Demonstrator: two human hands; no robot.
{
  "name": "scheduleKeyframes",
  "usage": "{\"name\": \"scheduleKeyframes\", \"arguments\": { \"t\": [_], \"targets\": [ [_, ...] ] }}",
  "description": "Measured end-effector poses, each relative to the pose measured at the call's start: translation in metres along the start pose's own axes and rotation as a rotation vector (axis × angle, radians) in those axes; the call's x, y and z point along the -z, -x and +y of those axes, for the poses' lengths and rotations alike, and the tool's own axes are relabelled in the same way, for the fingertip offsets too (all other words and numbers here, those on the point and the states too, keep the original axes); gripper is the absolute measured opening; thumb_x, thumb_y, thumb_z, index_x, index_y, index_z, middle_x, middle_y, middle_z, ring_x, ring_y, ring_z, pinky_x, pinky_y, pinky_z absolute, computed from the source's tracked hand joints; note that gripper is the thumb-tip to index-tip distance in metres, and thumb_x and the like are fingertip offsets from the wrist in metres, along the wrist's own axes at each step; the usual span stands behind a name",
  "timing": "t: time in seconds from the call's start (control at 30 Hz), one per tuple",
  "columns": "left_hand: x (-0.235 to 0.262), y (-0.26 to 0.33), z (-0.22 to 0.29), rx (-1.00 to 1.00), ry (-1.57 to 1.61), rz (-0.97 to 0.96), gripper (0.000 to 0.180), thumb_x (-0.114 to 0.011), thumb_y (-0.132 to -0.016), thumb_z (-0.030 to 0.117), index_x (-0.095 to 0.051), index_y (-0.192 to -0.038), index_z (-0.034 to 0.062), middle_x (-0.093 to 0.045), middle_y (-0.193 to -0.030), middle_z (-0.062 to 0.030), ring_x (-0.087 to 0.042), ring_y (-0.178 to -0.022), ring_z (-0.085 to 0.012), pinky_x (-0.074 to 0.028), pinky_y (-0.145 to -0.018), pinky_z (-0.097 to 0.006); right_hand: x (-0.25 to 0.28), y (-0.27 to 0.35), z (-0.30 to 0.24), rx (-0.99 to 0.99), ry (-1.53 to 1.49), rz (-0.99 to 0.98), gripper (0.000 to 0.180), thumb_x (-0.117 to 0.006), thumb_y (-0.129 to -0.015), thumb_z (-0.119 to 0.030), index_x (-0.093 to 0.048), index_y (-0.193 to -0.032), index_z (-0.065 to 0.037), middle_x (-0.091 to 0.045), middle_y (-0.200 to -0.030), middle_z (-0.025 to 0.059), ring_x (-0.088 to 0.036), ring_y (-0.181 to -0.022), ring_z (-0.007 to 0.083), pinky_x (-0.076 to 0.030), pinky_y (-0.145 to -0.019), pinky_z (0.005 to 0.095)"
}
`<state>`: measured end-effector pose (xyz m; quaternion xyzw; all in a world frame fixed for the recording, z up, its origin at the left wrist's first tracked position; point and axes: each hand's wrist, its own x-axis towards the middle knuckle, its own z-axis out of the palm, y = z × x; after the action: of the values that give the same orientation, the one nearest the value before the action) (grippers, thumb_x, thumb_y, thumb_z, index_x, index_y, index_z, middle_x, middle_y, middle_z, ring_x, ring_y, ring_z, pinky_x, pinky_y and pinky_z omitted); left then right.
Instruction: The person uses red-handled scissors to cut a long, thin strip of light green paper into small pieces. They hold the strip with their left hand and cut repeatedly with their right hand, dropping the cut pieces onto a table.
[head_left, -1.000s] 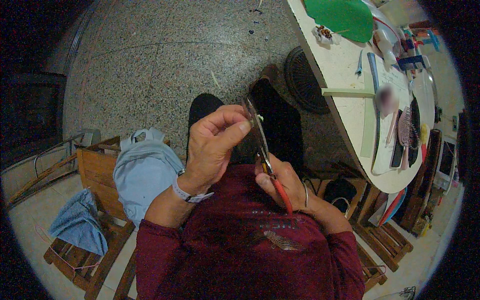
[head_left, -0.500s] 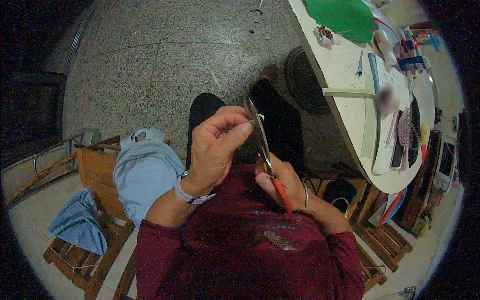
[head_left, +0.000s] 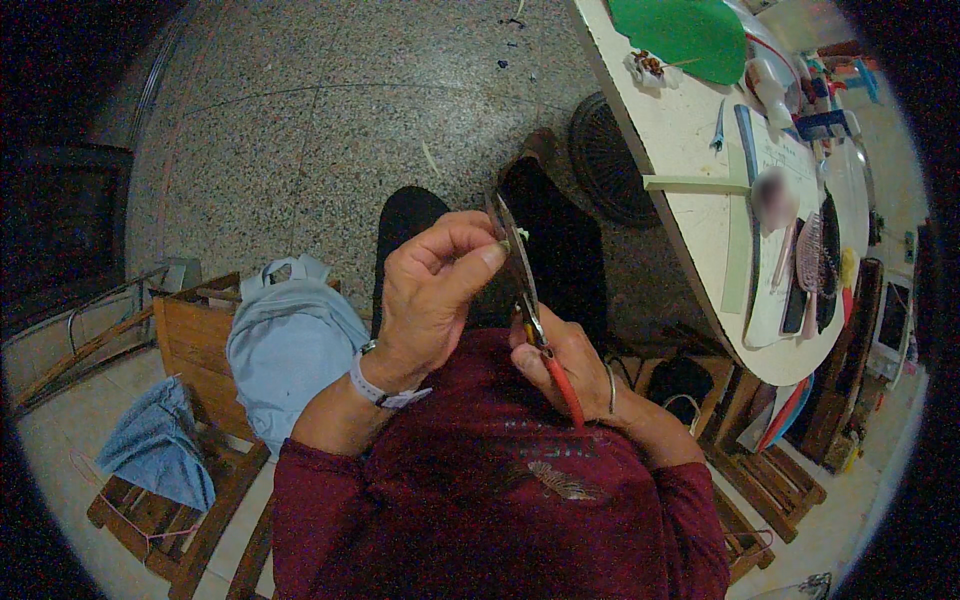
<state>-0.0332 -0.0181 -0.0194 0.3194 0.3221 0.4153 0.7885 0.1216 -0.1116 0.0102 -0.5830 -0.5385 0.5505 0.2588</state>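
1. Above my lap, my left hand (head_left: 430, 295) has thumb and forefinger pressed together on a small pale green scrap (head_left: 523, 234); most of it is hidden by the fingertips and the blades;
2. Just right of that pinch, my right hand (head_left: 575, 362) is closed round the red handles of the scissors (head_left: 564, 392); their blades point away from me, right beside my left fingertips, the tips slightly parted; the scrap shows on their right side;
3. Close behind the grip, a pale wristband (head_left: 362, 382) circles my left wrist and a thin bracelet (head_left: 613, 388) my right; nearer my body is my maroon shirt (head_left: 470, 500);
4. Left of the grip, a light blue backpack (head_left: 300, 350) rests against a wooden chair (head_left: 190, 335); farther left, a blue cloth (head_left: 165, 450) lies on wooden slats;
5. Right of the grip and apart from it stands a white table (head_left: 690, 240); one pale green strip (head_left: 695, 185) juts over its edge; past it lies a pink brush (head_left: 808, 260), beside a black one;
6. Ahead of the grip, a thin pale sliver (head_left: 430, 158) lies on the speckled floor (head_left: 300, 150); farthest off, ahead and to the right, a green sheet (head_left: 690, 40) lies on the table.
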Motion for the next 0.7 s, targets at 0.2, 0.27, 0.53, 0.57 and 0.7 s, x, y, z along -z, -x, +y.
{"name": "scheduleKeyframes", "arguments": {
  "t": [0.2, 0.27, 0.53, 0.57, 0.7],
  "targets": [
    [-0.001, 0.0, 0.004, 0.026, 0.032, 0.005, 0.007, -0.06, -0.085, 0.004, -0.059, -0.091, -0.0004, -0.057, -0.101, -0.0094, -0.061, -0.096, -0.023, -0.048, -0.09, -0.037, 0.0, 0.001, 0.004, 0.023, -0.006, -0.005, 0.034, -0.06, -0.086, -0.031, -0.045, -0.09, -0.001, -0.057, -0.067, 0.0182, -0.06, -0.064, 0.0385, -0.047, -0.057, 0.0438],
    [0.0, -0.001, 0.004, 0.02, 0.023, -0.002, 0.008, -0.06, -0.085, 0.005, -0.058, -0.091, -0.0006, -0.058, -0.1, -0.0091, -0.061, -0.096, -0.023, -0.049, -0.09, -0.037, 0.0, 0.0, 0.006, -0.003, 0.002, -0.017, 0.034, -0.061, -0.086, -0.032, -0.045, -0.089, -0.001, -0.057, -0.067, 0.0176, -0.06, -0.062, 0.0372, -0.046, -0.056, 0.0433],
    [-0.005, -0.002, 0.012, 0.123, 0.169, 0.046, 0.009, -0.058, -0.086, 0.005, -0.058, -0.093, -0.0011, -0.059, -0.1, -0.0101, -0.061, -0.096, -0.0232, -0.049, -0.091, -0.038, -0.001, 0.0, 0.006, -0.005, 0.0, -0.003, 0.033, -0.062, -0.085, -0.029, -0.045, -0.089, -0.001, -0.057, -0.067, 0.0173, -0.06, -0.062, 0.0341, -0.046, -0.056, 0.0419],
    [-0.005, -0.002, 0.01, 0.097, 0.128, 0.036, 0.009, -0.058, -0.086, 0.005, -0.058, -0.093, -0.0012, -0.059, -0.1, -0.0103, -0.061, -0.096, -0.0232, -0.049, -0.091, -0.038, -0.001, 0.0, 0.006, -0.015, 0.01, -0.008, 0.032, -0.062, -0.085, -0.029, -0.045, -0.089, -0.001, -0.057, -0.067, 0.0175, -0.061, -0.062, 0.0342, -0.046, -0.056, 0.0416],
    [-0.002, -0.001, 0.001, 0.021, 0.059, 0.025, 0.009, -0.061, -0.084, 0.001, -0.061, -0.093, -0.0009, -0.057, -0.106, -0.007, -0.056, -0.092, -0.0139, -0.044, -0.085, -0.028, -0.001, 0.0, 0.003, -0.008, 0.001, 0.011, 0.032, -0.062, -0.085, -0.028, -0.045, -0.088, -0.001, -0.057, -0.067, 0.0177, -0.06, -0.062, 0.036, -0.046, -0.056, 0.042]
  ]
}}
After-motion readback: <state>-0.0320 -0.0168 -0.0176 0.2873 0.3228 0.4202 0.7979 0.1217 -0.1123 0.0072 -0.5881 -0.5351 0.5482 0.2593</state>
